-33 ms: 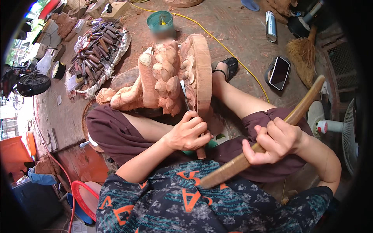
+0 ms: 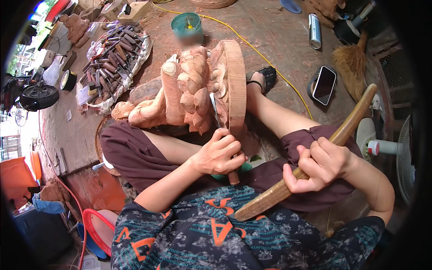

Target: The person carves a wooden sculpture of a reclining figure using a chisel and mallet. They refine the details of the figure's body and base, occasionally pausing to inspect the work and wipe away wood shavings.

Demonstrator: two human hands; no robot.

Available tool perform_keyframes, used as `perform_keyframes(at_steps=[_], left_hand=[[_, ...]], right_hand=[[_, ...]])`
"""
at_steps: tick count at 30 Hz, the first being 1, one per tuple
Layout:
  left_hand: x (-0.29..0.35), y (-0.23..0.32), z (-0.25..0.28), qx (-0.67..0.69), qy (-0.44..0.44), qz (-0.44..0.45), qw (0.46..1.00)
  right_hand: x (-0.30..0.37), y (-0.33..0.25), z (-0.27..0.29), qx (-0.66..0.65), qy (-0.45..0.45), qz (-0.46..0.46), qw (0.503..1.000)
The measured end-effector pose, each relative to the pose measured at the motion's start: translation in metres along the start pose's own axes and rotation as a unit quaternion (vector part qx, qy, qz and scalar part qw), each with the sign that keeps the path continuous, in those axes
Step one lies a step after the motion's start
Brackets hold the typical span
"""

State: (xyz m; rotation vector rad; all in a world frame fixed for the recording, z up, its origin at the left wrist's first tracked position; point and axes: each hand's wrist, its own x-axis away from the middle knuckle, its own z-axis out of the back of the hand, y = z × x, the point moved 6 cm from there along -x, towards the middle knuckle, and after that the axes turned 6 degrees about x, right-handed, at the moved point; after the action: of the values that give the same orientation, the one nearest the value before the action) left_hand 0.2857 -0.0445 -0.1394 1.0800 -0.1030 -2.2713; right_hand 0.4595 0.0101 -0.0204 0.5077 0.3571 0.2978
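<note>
My left hand [image 2: 219, 152] is closed round a wood-carving chisel [image 2: 232, 177], whose wooden handle end sticks out below the fist. The chisel's metal blade points up and away, its tip against the carved wooden sculpture [image 2: 193, 90] beside its round wooden base [image 2: 234, 85]. The sculpture lies on its side in front of my crossed legs, showing leaf-like and rounded shapes. My right hand [image 2: 317, 165] grips a long, slightly curved wooden stick [image 2: 265, 198] near its middle. One end of the stick hangs over my shirt, apart from the chisel handle; the other points up to the right.
Many chisels [image 2: 114, 63] lie heaped on a cloth at the left. A green tub [image 2: 186, 28] stands beyond the sculpture. A yellow cord [image 2: 265, 54] crosses the floor. Rightward are a phone [image 2: 324, 85], a spray can [image 2: 314, 31], a broom [image 2: 351, 63] and a fan [image 2: 404, 157].
The stick in my right hand has shifted slightly, its near end a little to the right and its far end slightly up. My left hand and the chisel look almost unmoved.
</note>
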Motion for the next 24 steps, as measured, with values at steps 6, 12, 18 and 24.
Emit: perform_keyframes(at_steps=[6, 12, 18, 24], left_hand=[[-0.004, -0.001, 0.003, 0.014, 0.023, 0.017, 0.999], [-0.004, -0.002, 0.002, 0.000, 0.017, 0.022, 1.000], [-0.008, -0.003, 0.002, -0.013, 0.006, 0.031, 0.999], [-0.008, -0.010, 0.002, -0.028, -0.002, 0.034, 0.999]], right_hand=[[-0.001, 0.005, 0.003, -0.003, -0.002, -0.045, 0.999], [0.000, 0.008, 0.002, -0.002, -0.016, -0.056, 0.998], [0.004, 0.014, 0.001, 0.015, -0.035, -0.098, 0.994], [0.002, 0.015, -0.002, 0.032, -0.066, -0.119, 0.990]])
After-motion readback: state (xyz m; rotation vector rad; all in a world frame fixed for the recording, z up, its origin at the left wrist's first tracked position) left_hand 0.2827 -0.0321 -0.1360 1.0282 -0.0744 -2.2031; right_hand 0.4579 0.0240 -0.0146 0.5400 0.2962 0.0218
